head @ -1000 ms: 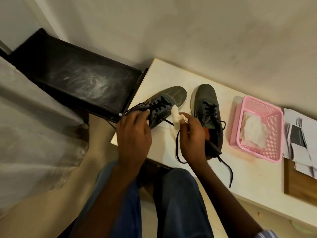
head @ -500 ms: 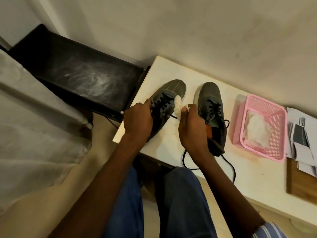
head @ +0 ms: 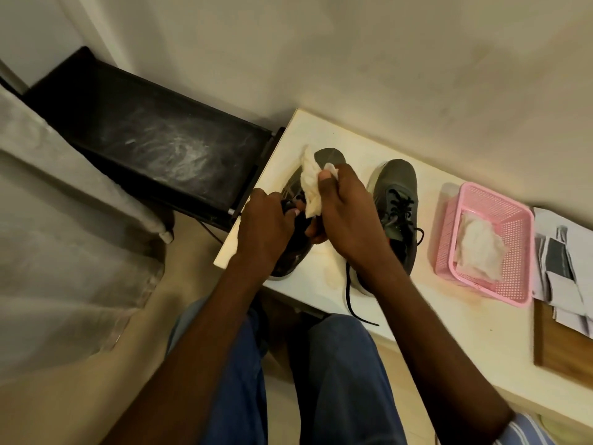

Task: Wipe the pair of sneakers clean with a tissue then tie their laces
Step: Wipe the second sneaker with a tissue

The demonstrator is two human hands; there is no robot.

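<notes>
Grey-green canvas: two sneakers sit side by side on the white table (head: 414, 316), toes toward the wall. The left sneaker (head: 327, 157) lies near the table's left edge, mostly covered by both hands; the right sneaker (head: 396, 187) stands just beside it, untouched, its black lace (head: 351, 300) trailing loose toward the table's front edge.

Left hand (head: 263, 224) curls over the left sneaker's lace area, fingers bent round it. Likely purpose: pinning the shoe so it does not slide under the rubbing. Wrist low, forearm coming up from the lap.

Right hand (head: 345, 213) holds a crumpled white tissue (head: 309, 184), thumb and fingers pinched round it; the free end sticks up over the toe. The hand sits above the shoe's upper, between the two sneakers, knuckles up. Whether the tissue presses the canvas right now cannot be told; the hand hides the contact.

Pink basket (head: 513, 216) to the right holds more tissue, within reach, probably the supply.

Judgement: wiping of the first shoe is in hand; the laces appear untied.
</notes>
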